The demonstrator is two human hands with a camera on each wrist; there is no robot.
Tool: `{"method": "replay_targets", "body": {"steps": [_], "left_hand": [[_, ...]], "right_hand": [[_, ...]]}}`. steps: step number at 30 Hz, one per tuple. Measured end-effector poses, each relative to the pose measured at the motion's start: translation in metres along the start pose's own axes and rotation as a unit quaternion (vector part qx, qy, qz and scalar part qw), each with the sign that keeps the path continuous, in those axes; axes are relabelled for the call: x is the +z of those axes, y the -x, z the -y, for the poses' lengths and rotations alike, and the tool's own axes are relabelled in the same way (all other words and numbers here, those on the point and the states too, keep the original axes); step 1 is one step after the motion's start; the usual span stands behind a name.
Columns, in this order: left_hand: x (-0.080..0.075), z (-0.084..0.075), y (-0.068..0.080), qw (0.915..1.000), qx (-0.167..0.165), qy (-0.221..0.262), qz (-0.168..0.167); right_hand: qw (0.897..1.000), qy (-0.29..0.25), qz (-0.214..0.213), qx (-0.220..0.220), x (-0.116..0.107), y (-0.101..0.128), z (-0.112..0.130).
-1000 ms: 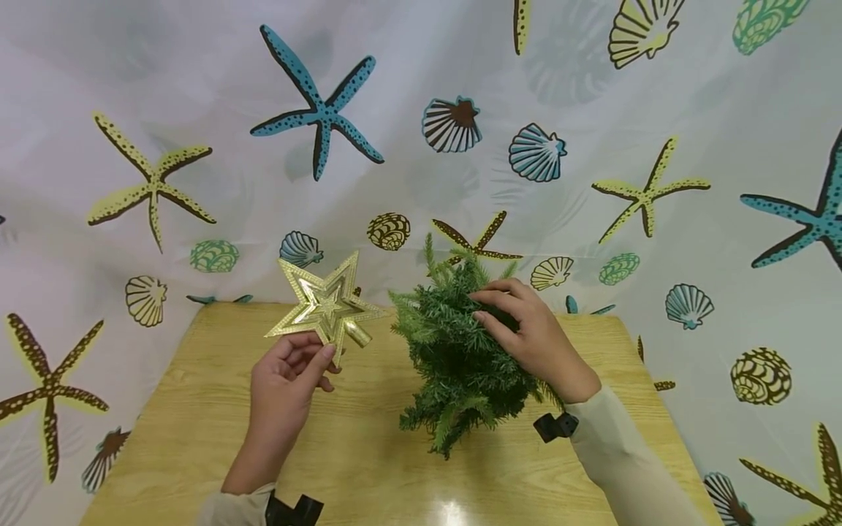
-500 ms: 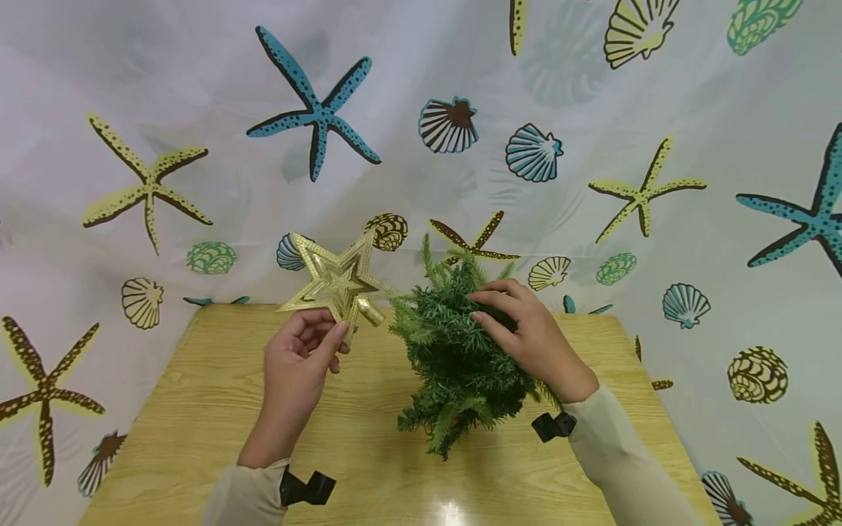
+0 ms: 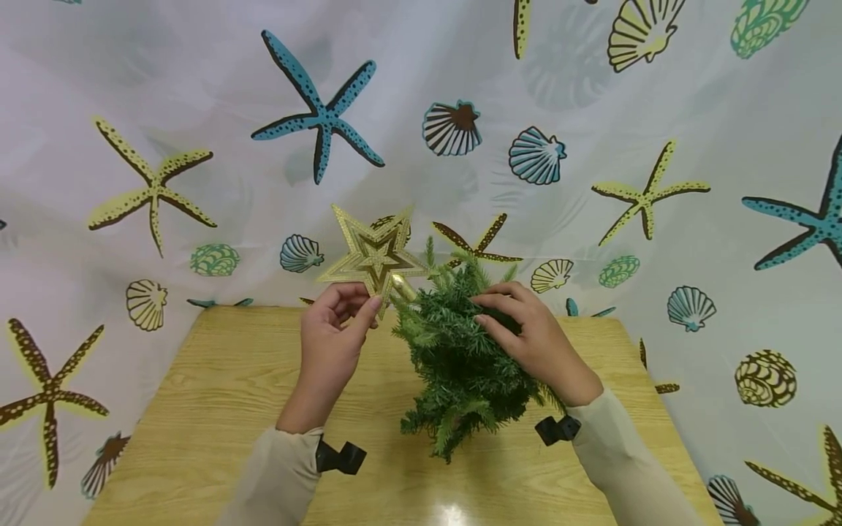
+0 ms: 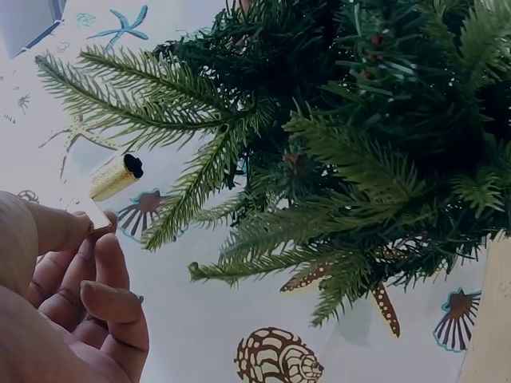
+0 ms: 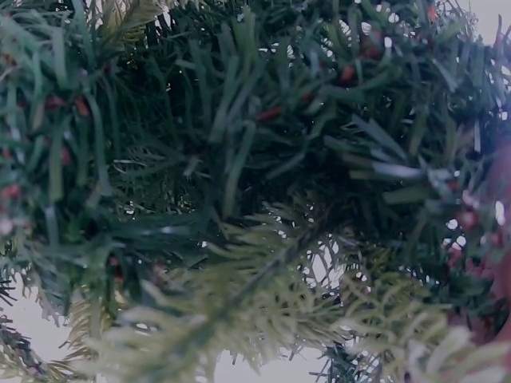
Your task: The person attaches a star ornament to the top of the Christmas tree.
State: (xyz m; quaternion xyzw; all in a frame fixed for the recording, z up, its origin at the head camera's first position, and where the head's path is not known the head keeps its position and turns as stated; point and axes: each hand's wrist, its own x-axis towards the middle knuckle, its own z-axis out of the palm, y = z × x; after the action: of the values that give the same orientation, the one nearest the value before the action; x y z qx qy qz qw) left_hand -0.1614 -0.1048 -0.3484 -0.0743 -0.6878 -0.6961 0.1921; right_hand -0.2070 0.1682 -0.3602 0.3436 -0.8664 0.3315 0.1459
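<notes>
Two hands work here: the left hand [image 3: 335, 329] pinches the gold star [image 3: 373, 257] at ten o'clock of the treetop, its tube [image 4: 116, 176] slanting toward the little tree [image 3: 460, 358] that the right hand [image 3: 533, 340] grips with curled fingers.

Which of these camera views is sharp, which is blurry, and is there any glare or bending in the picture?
Head view: sharp, with glare on the table near its front edge and the wide lens bowing the backdrop. Left wrist view: dim, tree fairly sharp, left hand soft. Right wrist view: needles blurred, too close.
</notes>
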Motion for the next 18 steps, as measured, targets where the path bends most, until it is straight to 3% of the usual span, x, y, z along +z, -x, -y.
{"method": "replay_targets", "body": {"steps": [6,13,18], "left_hand": [[0.013,-0.006,-0.010,0.9996,0.021,0.008,0.018],[0.025,0.016,-0.028,0.9978,0.049,0.020,0.040],[0.030,-0.002,-0.028,0.9961,0.073,-0.006,0.050]], "right_hand": [[1.000,-0.008,0.003,0.004,-0.001,0.000,-0.001],[1.000,-0.012,0.001,0.006,-0.001,0.000,-0.002],[1.000,-0.011,0.000,0.000,-0.001,-0.001,-0.001]]}}
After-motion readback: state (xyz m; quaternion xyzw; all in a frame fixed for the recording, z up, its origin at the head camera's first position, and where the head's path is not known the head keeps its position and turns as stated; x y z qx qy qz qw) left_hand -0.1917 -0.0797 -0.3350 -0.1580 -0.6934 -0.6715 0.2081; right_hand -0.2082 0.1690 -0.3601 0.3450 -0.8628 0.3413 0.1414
